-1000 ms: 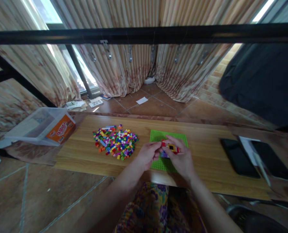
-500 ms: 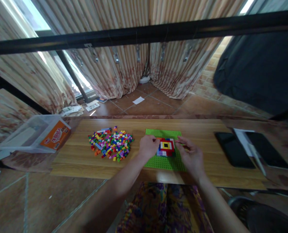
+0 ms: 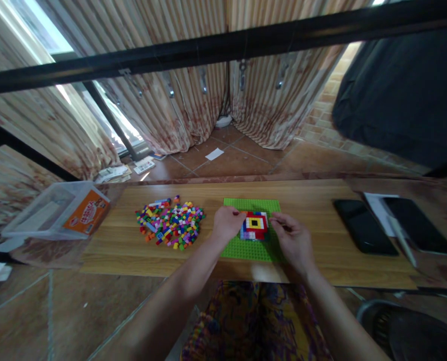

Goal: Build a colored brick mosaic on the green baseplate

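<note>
A green studded baseplate (image 3: 251, 254) lies on the wooden board, bearing a square build of toy bricks (image 3: 255, 231). Rings of yellow, white and red surround the build's black middle, with blue, lilac and white bricks on its outside. My left hand (image 3: 227, 223) is closed at the build's left edge, thumb and forefinger together; what they pinch is too small to make out. On the opposite side, my right hand (image 3: 294, 243) rests over the plate's right edge, fingers curled and fingertips close to the build's upper right corner. Whatever it holds is hidden.
Left of the plate spreads a pile of loose coloured bricks (image 3: 172, 224). A clear plastic box (image 3: 46, 213) with an orange label stands at the far left. To the right lie a black tablet (image 3: 364, 226), a second dark device (image 3: 421, 225) and a white pen (image 3: 402, 240). A black bar (image 3: 208, 49) crosses above.
The view has shifted slightly. My right hand's fingers have drawn closer together near the build's right side. My left hand stays at the left edge.
</note>
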Demonstrator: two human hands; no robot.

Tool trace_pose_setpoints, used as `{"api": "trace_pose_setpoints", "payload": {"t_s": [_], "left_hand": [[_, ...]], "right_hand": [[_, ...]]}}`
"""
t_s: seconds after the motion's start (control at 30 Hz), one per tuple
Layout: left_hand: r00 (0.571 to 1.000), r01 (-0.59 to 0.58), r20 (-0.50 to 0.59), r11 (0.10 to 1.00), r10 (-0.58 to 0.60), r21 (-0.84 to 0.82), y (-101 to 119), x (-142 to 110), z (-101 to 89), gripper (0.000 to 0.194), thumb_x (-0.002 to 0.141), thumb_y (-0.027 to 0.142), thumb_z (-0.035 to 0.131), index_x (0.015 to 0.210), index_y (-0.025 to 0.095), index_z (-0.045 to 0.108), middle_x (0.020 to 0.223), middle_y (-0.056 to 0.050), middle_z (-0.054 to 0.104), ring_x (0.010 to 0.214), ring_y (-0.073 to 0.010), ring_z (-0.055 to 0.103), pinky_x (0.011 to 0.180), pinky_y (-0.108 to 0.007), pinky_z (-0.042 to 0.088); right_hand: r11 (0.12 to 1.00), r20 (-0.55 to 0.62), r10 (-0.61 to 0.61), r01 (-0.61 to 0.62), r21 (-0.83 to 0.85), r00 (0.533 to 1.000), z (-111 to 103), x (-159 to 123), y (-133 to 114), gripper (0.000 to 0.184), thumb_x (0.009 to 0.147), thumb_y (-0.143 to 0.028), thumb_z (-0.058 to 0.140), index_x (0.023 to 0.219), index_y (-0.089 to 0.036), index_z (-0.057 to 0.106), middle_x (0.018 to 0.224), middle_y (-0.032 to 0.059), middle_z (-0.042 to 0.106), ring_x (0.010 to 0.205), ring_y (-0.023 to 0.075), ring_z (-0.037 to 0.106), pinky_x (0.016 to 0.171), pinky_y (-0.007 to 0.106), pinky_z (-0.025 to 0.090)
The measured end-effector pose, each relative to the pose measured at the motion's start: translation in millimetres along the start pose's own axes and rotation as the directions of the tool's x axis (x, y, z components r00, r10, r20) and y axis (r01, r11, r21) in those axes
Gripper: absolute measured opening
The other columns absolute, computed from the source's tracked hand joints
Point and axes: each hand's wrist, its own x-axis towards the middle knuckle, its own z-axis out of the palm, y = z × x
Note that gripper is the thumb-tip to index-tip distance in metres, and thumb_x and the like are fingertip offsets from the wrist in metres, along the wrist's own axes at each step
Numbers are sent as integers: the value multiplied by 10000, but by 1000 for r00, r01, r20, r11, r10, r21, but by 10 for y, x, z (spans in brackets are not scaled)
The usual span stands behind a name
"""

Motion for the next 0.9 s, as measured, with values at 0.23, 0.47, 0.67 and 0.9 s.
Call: {"api": "trace_pose_setpoints", "payload": {"t_s": [0.23, 0.47, 0.67, 0.9], "left_hand": [[999, 34, 13, 979, -32, -201, -133, 78, 130, 238, 780, 348, 638, 722, 139, 736, 646, -24, 660, 606, -122, 546, 556, -235, 350], [996, 35, 82, 971, -16, -235, -180, 144, 89, 224, 798, 253, 571, 677, 133, 716, 558, 15, 576, 537, -95, 473, 528, -232, 309], [998, 22, 59, 951, -4, -309, -178, 120, 84, 166, 759, 276, 659, 739, 130, 735, 659, -9, 657, 610, -107, 539, 587, -234, 377], [998, 51, 48, 929, -36, -366, -182, 77, 111, 138, 756, 264, 685, 733, 133, 721, 609, 11, 625, 577, -94, 517, 577, -222, 380]], "right_hand": [[1000, 32, 12, -11, -16, 999, 28, 0, 2, 402, 821, -493, 615, 1029, -167, 726, 994, 103, 751, 871, 230, 686, 799, 371, 539], [1000, 36, -1, 0, 6, 999, 78, -25, 12, 422, 839, -510, 593, 1059, -170, 710, 1028, 101, 738, 894, 225, 674, 839, 386, 530], [994, 32, -93, 94, -46, 995, 119, -15, -39, 348, 876, -471, 562, 994, -186, 723, 1032, 101, 706, 947, 216, 645, 869, 380, 509], [987, 33, -140, 142, -79, 990, 155, -3, -16, 307, 873, -438, 579, 982, -199, 738, 1023, 94, 662, 957, 209, 624, 888, 383, 498]]}}
